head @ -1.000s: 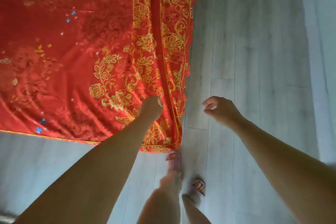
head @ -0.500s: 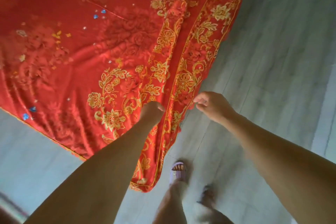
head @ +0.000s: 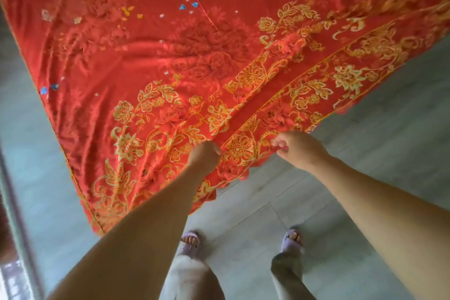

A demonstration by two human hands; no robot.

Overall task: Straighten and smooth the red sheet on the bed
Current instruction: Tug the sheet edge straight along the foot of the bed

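The red sheet with a gold flower border covers the bed and fills the upper part of the view. Its corner hangs down toward me, wrinkled and creased near the border. My left hand is closed in a fist on the cloth near the corner. Just to its right, my right hand pinches the sheet's edge between its fingers. Both forearms reach in from below.
Grey wood-look floor lies right of the bed and under me. My two feet in lilac slippers stand close to the hanging corner. A dark frame or wall edge runs along the far left.
The view has swung so the bed corner points at me. My right hand has gone from free beside the sheet to pinching its edge. The left fist stays on the cloth.
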